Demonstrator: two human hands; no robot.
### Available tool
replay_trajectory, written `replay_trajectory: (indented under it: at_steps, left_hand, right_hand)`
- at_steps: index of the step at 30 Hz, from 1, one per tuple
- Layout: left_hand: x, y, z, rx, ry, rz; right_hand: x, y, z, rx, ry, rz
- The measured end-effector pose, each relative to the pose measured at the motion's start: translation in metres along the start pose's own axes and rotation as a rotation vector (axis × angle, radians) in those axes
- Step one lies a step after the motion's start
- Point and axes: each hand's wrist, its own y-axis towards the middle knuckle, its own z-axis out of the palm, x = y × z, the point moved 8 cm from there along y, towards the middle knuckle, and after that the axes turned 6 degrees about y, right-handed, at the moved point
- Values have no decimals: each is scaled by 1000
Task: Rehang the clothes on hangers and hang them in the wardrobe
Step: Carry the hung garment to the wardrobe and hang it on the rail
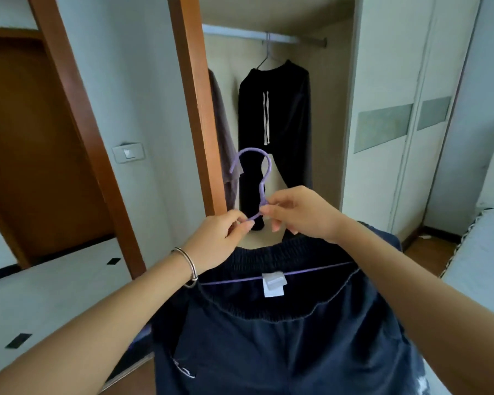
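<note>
Dark navy trousers (283, 346) with an elastic waistband and a white label hang on a purple hanger (261, 178), whose hook points up in front of the open wardrobe. My left hand (217, 238) pinches the hanger just below the neck. My right hand (297, 212) pinches the neck from the right. The hanger's lower bar runs through the waistband. In the wardrobe, black drawstring trousers (274, 132) hang from the rail (257, 35) on another hanger.
A grey garment (223, 132) hangs at the wardrobe's left side behind the brown door frame (194, 104). White wardrobe doors (397, 124) stand to the right. A brown room door (35, 143) is at the left, and a bed edge (479, 252) at the right.
</note>
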Motion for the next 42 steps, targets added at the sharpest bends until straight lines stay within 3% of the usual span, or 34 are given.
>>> replay_trajectory:
  at_steps: [5, 10, 17, 25, 32, 38, 42]
  left_hand:
    - [-11, 68, 23, -44, -166, 91]
    - [-34, 133, 70, 41, -302, 198]
    - [-42, 219, 107, 125, -341, 333]
    - [-41, 316, 106, 85, -432, 465]
    - [-25, 369, 116, -7, -480, 431]
    - [-17, 421, 118, -58, -595, 393]
    - [2, 468, 123, -124, -593, 309]
  right_hand:
    - [-44, 17, -44, -50, -5, 85]
    - [-98, 18, -92, -74, -130, 234]
    - [-132, 52, -138, -360, -300, 225]
    - [-136, 128, -180, -481, -460, 195]
    - [-160, 168, -194, -574, -396, 219]
    - [-180, 222, -205, -520, -274, 135]
    - [-200, 264, -225, -332, -243, 135]
